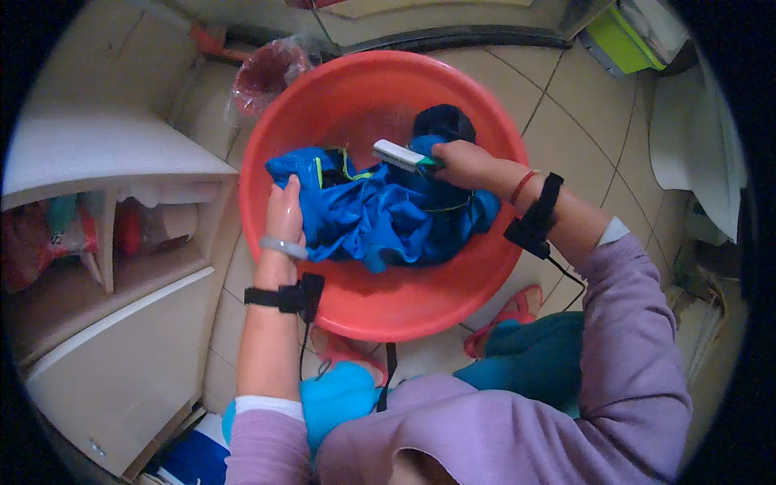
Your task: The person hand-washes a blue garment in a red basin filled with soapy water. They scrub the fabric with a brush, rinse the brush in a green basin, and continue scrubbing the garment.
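Note:
A blue garment point(380, 214) with yellow-green trim lies bunched and wet-looking in a large red basin point(388, 303). At the basin's left side, my left hand point(284, 212) grips the garment's edge, its fingertips partly hidden by the cloth. My right hand point(467, 164) is closed round the green handle of a white scrub brush point(402, 155) above the garment. The brush head points left, bristles facing down. Whether the bristles touch the cloth I cannot tell. A dark part of the garment point(444, 123) rests against the basin's far right wall.
On the left stands a white cabinet point(121, 364) with open shelves holding bagged items. A red bin with a plastic liner point(271, 73) is behind the basin. Far right, a bright green container point(618, 40) stands near a white fixture point(699, 129). My sandalled feet flank the basin's near edge.

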Demonstrator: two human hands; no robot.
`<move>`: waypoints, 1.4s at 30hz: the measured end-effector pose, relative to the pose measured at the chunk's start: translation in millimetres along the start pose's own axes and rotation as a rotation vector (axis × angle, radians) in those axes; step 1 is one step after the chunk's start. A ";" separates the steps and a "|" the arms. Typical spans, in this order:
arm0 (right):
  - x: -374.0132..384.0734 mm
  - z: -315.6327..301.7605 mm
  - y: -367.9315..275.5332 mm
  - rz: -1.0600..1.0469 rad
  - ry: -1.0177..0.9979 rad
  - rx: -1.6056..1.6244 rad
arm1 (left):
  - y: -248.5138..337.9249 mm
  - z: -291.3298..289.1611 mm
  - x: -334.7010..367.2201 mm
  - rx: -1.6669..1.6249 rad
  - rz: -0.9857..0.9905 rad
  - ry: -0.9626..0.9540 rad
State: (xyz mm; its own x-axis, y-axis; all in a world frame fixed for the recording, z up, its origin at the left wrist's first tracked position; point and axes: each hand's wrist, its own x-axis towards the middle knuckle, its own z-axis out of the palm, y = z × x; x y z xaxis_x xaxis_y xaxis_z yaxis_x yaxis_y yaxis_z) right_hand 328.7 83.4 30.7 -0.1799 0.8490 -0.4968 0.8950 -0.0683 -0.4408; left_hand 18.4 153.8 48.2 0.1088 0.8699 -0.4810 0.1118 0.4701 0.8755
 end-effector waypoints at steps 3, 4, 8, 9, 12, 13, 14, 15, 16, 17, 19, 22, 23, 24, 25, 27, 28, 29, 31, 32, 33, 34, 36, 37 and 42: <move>-6.2 -9.4 6.0 0.157 -0.089 0.418 | 14.4 16.9 -33.8 -0.253 -0.063 -0.117; -6.5 -11.2 6.1 0.097 0.001 0.395 | 18.2 25.2 -44.7 -0.324 -0.109 -0.152; 4.4 -12.0 -4.3 -0.197 0.338 0.439 | 35.1 61.3 -77.7 -0.492 -0.190 -0.389; 9.1 -11.1 -10.6 -0.320 0.397 0.533 | 39.4 69.3 -81.4 -0.516 -0.206 -0.423; 16.4 -10.8 -23.0 -0.536 0.236 0.996 | 48.6 85.1 -85.2 -0.595 -0.222 -0.491; 14.8 -11.9 -22.0 -0.598 0.068 1.144 | 49.5 87.2 -85.5 -0.639 -0.203 -0.518; 13.9 -11.8 -22.7 -0.523 -0.061 1.252 | 48.8 88.1 -84.7 -0.685 -0.181 -0.545; 10.4 -13.3 -19.1 -0.466 -0.243 1.323 | 47.2 87.3 -83.5 -0.682 -0.176 -0.489; 6.7 -13.2 -17.3 -0.466 -0.444 1.404 | 43.6 86.2 -82.7 -0.679 -0.170 -0.432; 2.8 -14.1 -12.9 -0.299 -0.561 1.530 | 39.2 83.9 -80.7 -0.680 -0.163 -0.384; -4.3 -13.0 -9.9 -0.197 -0.526 1.500 | 26.4 79.2 -77.9 -0.612 -0.156 -0.300; -11.0 -12.4 -18.7 -0.232 -0.173 1.172 | 5.6 73.6 -75.1 -0.027 0.119 -0.044; -13.4 -12.3 -27.3 -0.260 -0.022 1.007 | 0.7 70.8 -75.4 0.252 0.243 0.068; -13.3 -13.8 -37.8 -0.237 0.080 0.801 | -3.3 70.3 -74.4 0.527 0.306 0.181; -16.9 -18.1 -45.9 -0.239 0.097 0.821 | -4.2 67.5 -73.3 0.917 0.749 0.251; -21.2 -31.3 -65.8 -0.301 0.162 0.803 | -4.9 67.1 -72.7 1.084 0.779 0.134; -24.3 -40.4 -74.5 -0.314 0.183 0.767 | -3.4 66.7 -73.1 1.143 0.750 0.089; -29.0 -49.5 -83.2 -0.346 0.193 0.764 | -3.1 68.8 -73.9 0.864 0.624 -0.017; -39.4 -68.4 -96.5 -0.412 0.184 0.744 | -1.8 71.7 -77.0 0.590 0.495 -0.068; -44.9 -76.3 -102.2 -0.473 0.197 0.729 | -1.9 73.0 -78.7 0.453 0.427 -0.093; -50.7 -83.3 -106.2 -0.464 0.145 0.767 | -2.2 74.3 -79.6 0.276 0.390 -0.132; -55.8 -89.4 -108.6 -0.485 0.113 0.799 | -3.1 75.3 -80.0 0.237 0.390 -0.143; -60.6 -97.8 -109.5 -0.515 0.049 0.856 | -5.0 76.3 -78.6 0.162 0.391 -0.164; -59.9 -100.5 -107.5 -0.523 0.020 0.879 | -5.7 76.6 -76.0 0.270 0.465 -0.140; -39.2 -88.6 -91.3 -0.213 -0.014 0.843 | -13.9 81.7 -68.1 0.616 0.574 -0.126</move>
State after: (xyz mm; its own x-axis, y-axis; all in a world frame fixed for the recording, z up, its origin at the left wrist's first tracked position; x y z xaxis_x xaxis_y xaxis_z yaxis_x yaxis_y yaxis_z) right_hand 290.2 102.8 156.7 -0.3187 0.8818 -0.3476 0.2416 -0.2791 -0.9294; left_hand 90.1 75.8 65.1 0.4184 0.9083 -0.0035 0.5194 -0.2361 0.8213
